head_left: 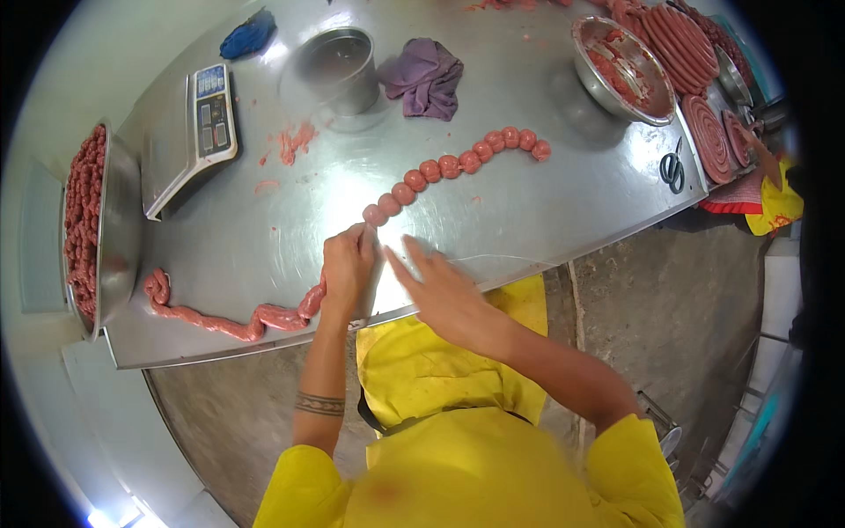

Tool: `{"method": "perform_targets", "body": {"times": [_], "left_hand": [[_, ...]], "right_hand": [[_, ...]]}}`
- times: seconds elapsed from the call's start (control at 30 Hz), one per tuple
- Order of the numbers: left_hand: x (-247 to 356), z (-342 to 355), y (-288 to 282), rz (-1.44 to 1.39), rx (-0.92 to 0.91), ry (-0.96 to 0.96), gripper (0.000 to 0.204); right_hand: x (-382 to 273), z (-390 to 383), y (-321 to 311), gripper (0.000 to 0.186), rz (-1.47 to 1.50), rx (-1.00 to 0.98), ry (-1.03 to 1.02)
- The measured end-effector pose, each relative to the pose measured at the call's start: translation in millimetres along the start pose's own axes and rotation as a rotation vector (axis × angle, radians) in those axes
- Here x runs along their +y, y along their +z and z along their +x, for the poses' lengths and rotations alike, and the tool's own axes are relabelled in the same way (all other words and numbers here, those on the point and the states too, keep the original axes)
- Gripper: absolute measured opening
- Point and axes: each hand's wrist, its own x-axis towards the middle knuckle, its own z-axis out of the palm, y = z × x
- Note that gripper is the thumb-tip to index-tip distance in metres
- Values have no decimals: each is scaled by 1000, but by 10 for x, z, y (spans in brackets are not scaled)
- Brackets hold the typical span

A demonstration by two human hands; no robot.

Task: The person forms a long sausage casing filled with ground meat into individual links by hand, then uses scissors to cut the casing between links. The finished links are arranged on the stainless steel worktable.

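Observation:
A string of sausage [429, 171] runs across the steel table, tied into small round balls. My left hand [346, 268] is closed around the sausage casing at the near end of these balls. From under that hand, a looser untied length of sausage [280, 318] snakes left along the front edge. Just right of it, my right hand [444, 295] has its fingers stretched apart, slightly blurred. A thin white string [502, 258] trails from near the right fingers across the table; whether they touch it is hard to see.
On the left stand a large bowl of ground meat [119, 229] and a scale [189, 132]. Farther back are a metal bucket [339, 75] and a purple cloth [424, 77]. At right lie scissors [672, 172], a meat bowl [616, 75] and coiled sausages [704, 132], near another person's hand [764, 157].

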Motion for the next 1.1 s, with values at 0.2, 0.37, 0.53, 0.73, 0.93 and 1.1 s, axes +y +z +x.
{"method": "perform_targets", "body": {"times": [0.2, 0.37, 0.53, 0.73, 0.93, 1.1], "left_hand": [[38, 122, 105, 196, 101, 67, 18], [225, -47, 363, 407, -77, 224, 4], [246, -48, 359, 398, -75, 270, 2], [295, 33, 243, 479, -99, 252, 4], [239, 75, 142, 179, -80, 51, 20], [222, 118, 237, 175, -183, 9, 35]], "right_hand": [[1180, -2206, -1292, 34, 745, -84, 633], [1580, -3200, -1427, 24, 580, 20, 946], [1926, -3319, -980, 21, 240, 231, 990], [2423, -3461, -914, 16, 516, 230, 1078], [2663, -4086, -608, 9, 1370, 851, 1046], [3424, -4473, -799, 13, 323, 384, 1818]]}}
